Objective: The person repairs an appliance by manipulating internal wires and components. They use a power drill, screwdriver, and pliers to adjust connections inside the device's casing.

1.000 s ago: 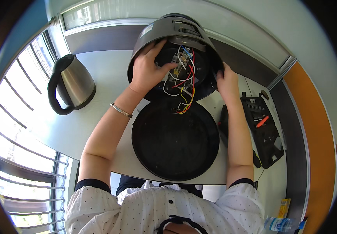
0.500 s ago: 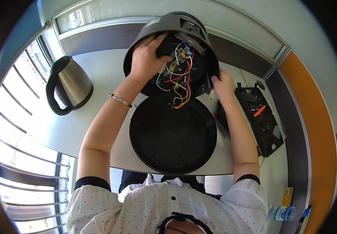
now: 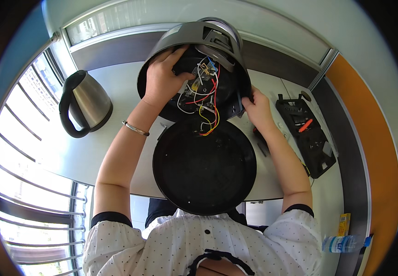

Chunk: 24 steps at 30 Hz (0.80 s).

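Observation:
A grey drum-shaped electric cooker housing (image 3: 171,41) lies tipped on its side at the back of the table, its open underside facing me. Inside it, white, red, yellow and blue wires (image 3: 215,92) run among metal parts. Some wires hang down to a round black bottom cover (image 3: 203,170), which lies in front, reaching the table's near edge. My left hand (image 3: 167,76) reaches inside the housing, fingers against its upper left wall and thumb toward the wiring. With fingers closed, my right hand (image 3: 258,108) grips the housing's lower right rim. Its fingertips are partly hidden.
A steel kettle (image 3: 88,103) with a black handle stands on the left. To the right lies an open black tool case (image 3: 307,135) with an orange-red tool (image 3: 305,125). A dark tool (image 3: 261,143) is beside my right forearm. A water bottle (image 3: 344,244) lies low on the right.
The housing has shifted slightly left and toward me, with both hands staying on it. The black cover sits a little nearer to me. The whole view has also moved slightly.

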Each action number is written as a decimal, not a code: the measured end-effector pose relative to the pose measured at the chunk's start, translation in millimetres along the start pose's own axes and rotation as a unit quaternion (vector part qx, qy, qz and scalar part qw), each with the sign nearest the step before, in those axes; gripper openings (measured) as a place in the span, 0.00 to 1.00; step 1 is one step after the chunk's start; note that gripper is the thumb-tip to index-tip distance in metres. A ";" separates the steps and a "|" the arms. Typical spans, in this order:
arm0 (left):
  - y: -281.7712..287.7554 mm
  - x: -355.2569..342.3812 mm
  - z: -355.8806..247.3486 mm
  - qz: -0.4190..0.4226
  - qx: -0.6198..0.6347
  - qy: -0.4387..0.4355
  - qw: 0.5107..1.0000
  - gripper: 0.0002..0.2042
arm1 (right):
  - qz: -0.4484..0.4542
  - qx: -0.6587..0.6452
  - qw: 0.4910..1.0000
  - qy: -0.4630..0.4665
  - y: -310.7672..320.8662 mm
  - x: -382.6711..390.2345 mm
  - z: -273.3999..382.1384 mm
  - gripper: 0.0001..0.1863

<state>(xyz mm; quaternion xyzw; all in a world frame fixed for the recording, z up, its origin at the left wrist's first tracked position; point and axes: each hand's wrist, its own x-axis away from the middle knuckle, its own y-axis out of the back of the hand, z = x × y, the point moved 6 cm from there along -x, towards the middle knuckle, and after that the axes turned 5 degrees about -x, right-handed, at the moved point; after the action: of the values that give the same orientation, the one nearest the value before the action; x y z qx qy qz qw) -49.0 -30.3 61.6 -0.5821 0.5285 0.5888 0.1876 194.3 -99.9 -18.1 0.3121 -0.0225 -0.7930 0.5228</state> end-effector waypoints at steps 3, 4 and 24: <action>3.1 2.6 2.7 -0.015 -0.010 -0.008 1.000 0.36 | -0.017 0.163 0.986 -0.005 8.8 7.2 34.0 0.33; 3.1 3.2 2.5 -0.020 -0.012 -0.009 1.000 0.36 | -0.073 0.208 0.968 0.117 13.2 7.9 63.8 0.34; 0.4 3.8 1.2 -0.010 -0.026 -0.018 0.999 0.34 | -0.157 0.414 0.743 0.501 -38.5 -27.3 151.2 0.09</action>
<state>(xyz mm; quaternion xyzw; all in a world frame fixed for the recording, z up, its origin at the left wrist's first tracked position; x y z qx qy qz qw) -51.0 -30.9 58.1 -0.5815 0.5039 0.6105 0.1876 91.6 -103.4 102.5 0.8494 -0.0339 -0.5059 0.1461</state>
